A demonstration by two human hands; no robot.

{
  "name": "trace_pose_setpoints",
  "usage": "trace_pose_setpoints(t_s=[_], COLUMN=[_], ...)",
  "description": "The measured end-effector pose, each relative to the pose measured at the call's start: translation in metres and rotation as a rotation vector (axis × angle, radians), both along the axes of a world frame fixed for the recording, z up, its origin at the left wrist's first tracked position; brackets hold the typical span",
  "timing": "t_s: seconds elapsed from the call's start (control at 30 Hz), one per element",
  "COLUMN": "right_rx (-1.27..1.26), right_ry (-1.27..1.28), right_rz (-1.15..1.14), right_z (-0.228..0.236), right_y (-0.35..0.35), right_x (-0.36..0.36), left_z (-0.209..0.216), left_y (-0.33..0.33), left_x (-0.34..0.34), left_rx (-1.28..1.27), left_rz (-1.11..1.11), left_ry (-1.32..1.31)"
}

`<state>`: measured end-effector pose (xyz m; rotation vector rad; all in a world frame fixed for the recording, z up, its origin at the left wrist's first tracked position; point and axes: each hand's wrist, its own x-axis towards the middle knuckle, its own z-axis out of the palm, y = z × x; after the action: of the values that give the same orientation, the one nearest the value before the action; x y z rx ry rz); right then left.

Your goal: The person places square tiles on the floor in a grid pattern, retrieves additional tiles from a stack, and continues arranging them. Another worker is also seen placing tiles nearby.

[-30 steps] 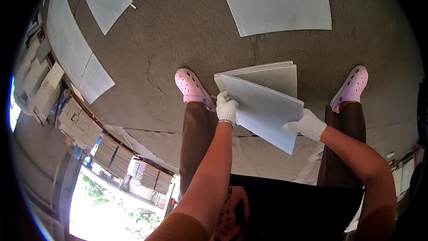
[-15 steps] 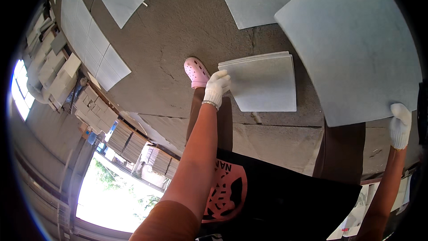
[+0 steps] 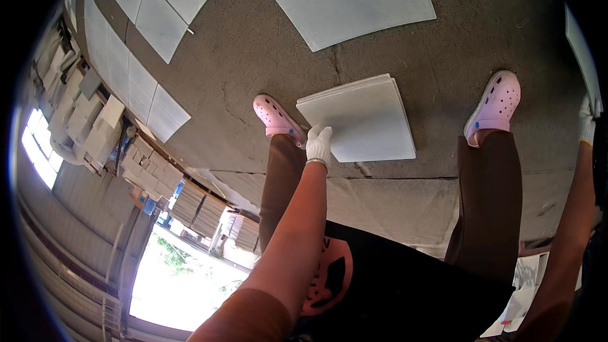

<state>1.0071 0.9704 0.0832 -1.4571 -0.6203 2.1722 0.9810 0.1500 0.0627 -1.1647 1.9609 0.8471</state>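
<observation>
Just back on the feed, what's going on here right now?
The person's white-gloved left hand is at the left edge of a small stack of pale panels on the floor. The right hand, at the far right of the picture, holds another panel, only partly in view. More pale sheets lie ahead.

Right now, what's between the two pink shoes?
In the head view, a stack of pale panels, the gloved left hand by its left side, and some floor.
</observation>
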Motion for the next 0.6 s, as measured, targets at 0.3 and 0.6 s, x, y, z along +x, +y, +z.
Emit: trace_pose_setpoints(t_s=[0.3, 0.6], right_rx=[-0.204, 0.014], right_ry=[-0.559, -0.736], right_rz=[1.065, 2.193], right_z=[0.038, -0.043], right_y=[-0.289, -0.512], right_x=[-0.089, -0.052], left_z=[-0.018, -0.027], left_y=[-0.029, -0.049], left_x=[0.002, -0.001], left_rx=[-0.096, 0.172], left_rz=[0.193, 0.287], left_ry=[0.101, 0.076])
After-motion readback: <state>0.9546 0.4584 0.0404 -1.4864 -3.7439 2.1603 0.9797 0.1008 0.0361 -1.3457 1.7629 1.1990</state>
